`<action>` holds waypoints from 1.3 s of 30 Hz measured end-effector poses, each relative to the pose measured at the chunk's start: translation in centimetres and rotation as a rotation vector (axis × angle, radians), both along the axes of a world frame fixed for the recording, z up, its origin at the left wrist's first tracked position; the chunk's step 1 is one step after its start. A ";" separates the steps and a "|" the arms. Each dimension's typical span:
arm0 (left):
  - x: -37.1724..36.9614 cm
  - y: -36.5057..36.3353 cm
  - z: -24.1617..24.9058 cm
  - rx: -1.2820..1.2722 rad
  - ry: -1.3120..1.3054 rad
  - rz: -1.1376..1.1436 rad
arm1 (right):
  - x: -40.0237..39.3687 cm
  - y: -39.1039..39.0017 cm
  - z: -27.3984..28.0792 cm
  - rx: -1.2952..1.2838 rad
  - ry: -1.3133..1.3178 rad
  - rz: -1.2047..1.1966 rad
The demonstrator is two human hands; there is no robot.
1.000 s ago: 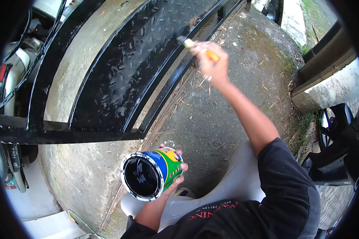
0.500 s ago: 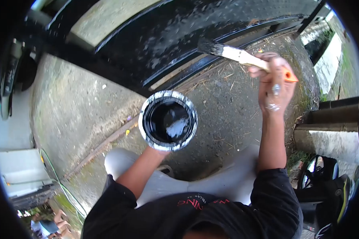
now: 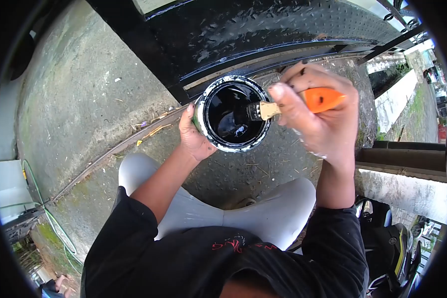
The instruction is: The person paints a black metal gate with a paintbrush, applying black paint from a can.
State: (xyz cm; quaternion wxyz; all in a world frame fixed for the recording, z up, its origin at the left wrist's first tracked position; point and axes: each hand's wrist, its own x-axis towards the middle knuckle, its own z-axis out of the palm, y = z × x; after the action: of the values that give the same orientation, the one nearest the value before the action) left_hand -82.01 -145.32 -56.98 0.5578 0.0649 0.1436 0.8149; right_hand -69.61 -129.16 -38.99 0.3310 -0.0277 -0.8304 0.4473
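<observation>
My left hand (image 3: pixel 194 139) is wrapped round the side of an open paint can (image 3: pixel 203 130), its thumb on the outer wall. Glossy black paint (image 3: pixel 228 109) lies inside, and white and black smears coat the rim. In my right hand (image 3: pixel 328 109) is a paintbrush (image 3: pixel 270 110) with an orange-tipped handle. The brush reaches over the can's right rim, its bristle end down inside the can; the bristle tips are hard to make out against the black. Paint marks show on my right hand.
Beyond the can stands a black metal gate (image 3: pixel 253 35) with a raised tread pattern. A metal rail (image 3: pixel 119 145) runs along the concrete ground (image 3: pixel 94 99). A motorcycle (image 3: pixel 390 243) is parked at right, and a green hose (image 3: pixel 54 223) lies at left.
My right hand has brought the paintbrush from near the gate down to the can, bristles now inside it. The can has moved up and to the right in view.
</observation>
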 end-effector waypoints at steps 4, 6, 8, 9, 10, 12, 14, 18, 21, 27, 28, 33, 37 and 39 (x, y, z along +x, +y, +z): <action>0.4 0.1 1.2 -0.098 0.117 0.031 | -0.7 -0.4 -1.5 0.096 -0.069 -0.003; 0.3 -0.1 1.2 -0.099 0.114 0.023 | -1.0 -0.6 -2.2 0.091 -0.100 0.001; 0.2 -0.2 1.0 -0.089 0.092 0.022 | -0.9 -0.7 -2.1 0.055 -0.098 0.001; 0.1 -0.2 0.8 -0.081 0.083 0.022 | -0.8 -0.7 -1.9 0.039 -0.096 0.002; 0.0 -0.3 0.7 -0.086 0.048 0.030 | -0.6 -0.9 -1.6 -0.057 -0.076 -0.032; -0.4 -0.4 -0.1 -0.055 -0.035 0.008 | 0.3 -1.3 -0.7 -0.254 -0.037 -0.096; -0.6 -0.4 -0.3 -0.057 -0.107 0.000 | 0.9 -1.2 -0.3 -0.307 0.018 -0.116; -0.9 -0.6 -0.1 -0.113 -0.050 0.018 | 1.7 -1.0 0.1 -0.259 0.008 -0.139; -1.1 -0.4 0.5 -0.097 0.051 0.018 | 2.1 -0.6 0.0 -0.154 0.005 -0.140; -1.1 -0.4 0.8 -0.123 0.023 0.013 | 2.4 -0.9 0.7 -0.170 0.008 -0.208; -1.1 -0.4 0.6 -0.116 0.011 0.006 | 2.5 -0.6 0.7 -0.158 0.020 -0.196; -1.2 -0.6 0.2 -0.130 0.022 -0.002 | 2.7 -0.7 1.1 -0.199 0.037 -0.195; -1.2 -0.8 0.1 -0.136 0.033 -0.022 | 2.8 -0.5 1.2 -0.231 0.050 -0.182; -1.2 -0.8 0.0 -0.114 0.014 -0.039 | 2.9 -0.4 1.2 -0.246 0.056 -0.181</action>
State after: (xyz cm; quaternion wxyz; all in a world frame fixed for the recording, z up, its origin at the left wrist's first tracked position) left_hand -83.23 -146.08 -56.96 0.5755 0.0414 0.1925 0.7937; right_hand -66.73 -129.54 -37.77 0.3871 -0.1301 -0.7540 0.5146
